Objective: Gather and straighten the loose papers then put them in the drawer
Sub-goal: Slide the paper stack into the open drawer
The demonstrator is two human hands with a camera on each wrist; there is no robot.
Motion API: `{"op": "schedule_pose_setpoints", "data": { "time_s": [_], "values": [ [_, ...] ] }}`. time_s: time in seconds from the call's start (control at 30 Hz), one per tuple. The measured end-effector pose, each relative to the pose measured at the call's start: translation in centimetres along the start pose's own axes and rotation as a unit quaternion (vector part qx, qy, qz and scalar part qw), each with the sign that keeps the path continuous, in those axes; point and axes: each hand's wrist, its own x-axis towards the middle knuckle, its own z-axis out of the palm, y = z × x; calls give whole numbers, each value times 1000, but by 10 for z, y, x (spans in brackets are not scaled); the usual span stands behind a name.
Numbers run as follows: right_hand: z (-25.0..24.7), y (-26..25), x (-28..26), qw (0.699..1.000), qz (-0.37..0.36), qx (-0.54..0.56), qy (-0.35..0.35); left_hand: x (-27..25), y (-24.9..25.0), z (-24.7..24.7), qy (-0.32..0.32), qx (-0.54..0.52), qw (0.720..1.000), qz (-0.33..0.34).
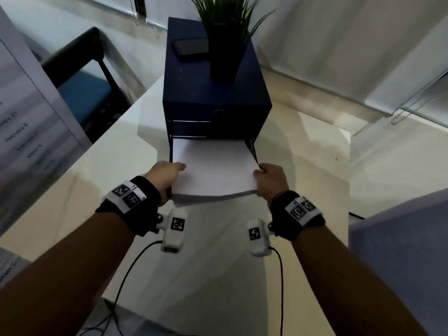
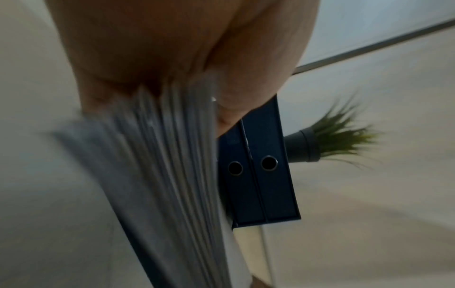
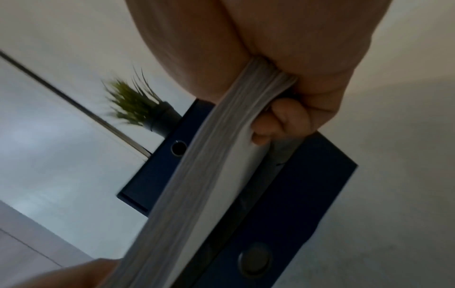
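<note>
A thick stack of white papers (image 1: 214, 169) is held level between both hands, its far end over the pulled-out bottom drawer (image 1: 251, 147) of a dark blue drawer box (image 1: 213, 93). My left hand (image 1: 167, 177) grips the stack's near left corner, thumb on top. My right hand (image 1: 269, 177) grips the near right corner. In the left wrist view the paper edges (image 2: 167, 165) fan out from under my palm. In the right wrist view my fingers (image 3: 283, 120) curl under the paper stack (image 3: 197, 175), with the open drawer's front (image 3: 258, 243) below it.
A potted green plant (image 1: 225, 40) and a flat black item (image 1: 190, 48) sit on top of the box. The box stands on a white table (image 1: 109, 166). A blue-seated chair (image 1: 80, 93) is at the far left. A printed sheet (image 1: 26, 112) lies at the left edge.
</note>
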Motion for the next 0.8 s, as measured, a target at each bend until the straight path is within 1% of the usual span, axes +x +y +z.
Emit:
{"op": "schedule_pose_setpoints", "data": {
  "time_s": [0.07, 0.1, 0.17, 0.23, 0.27, 0.37, 0.43, 0.47, 0.53, 0.63, 0.73, 0.8],
  "values": [
    [14, -9, 22, 999, -8, -40, 10, 1, 3, 4, -16, 112, 992, 47],
    [20, -12, 31, 998, -10, -59, 18, 7, 5, 5, -14, 188, 980, 68],
    [29, -20, 38, 995, -28, -92, 36, 19, 13, 8, 10, 230, 969, 85],
    [36, -23, 43, 987, -53, -144, 43, 28, 19, 11, 37, 304, 945, 113],
    [39, -23, 44, 980, -61, -187, 33, 30, 19, 15, 52, 333, 933, 127],
    [46, -17, 45, 946, -72, -316, -23, 26, 12, 24, 58, 423, 889, 163],
    [46, -14, 44, 932, -73, -355, -24, 28, 3, 28, 68, 461, 865, 184],
    [46, -13, 44, 926, -75, -370, -18, 29, 0, 28, 71, 476, 858, 180],
    [44, -12, 45, 911, -90, -402, -11, 30, -5, 28, 74, 494, 848, 176],
    [42, -12, 45, 872, -137, -470, -3, 33, -10, 28, 73, 500, 845, 174],
    [46, -4, 40, 838, -163, -521, 8, 34, -20, 28, 72, 507, 830, 219],
    [46, -1, 38, 822, -172, -543, 12, 33, -23, 26, 71, 521, 817, 237]
  ]
}}
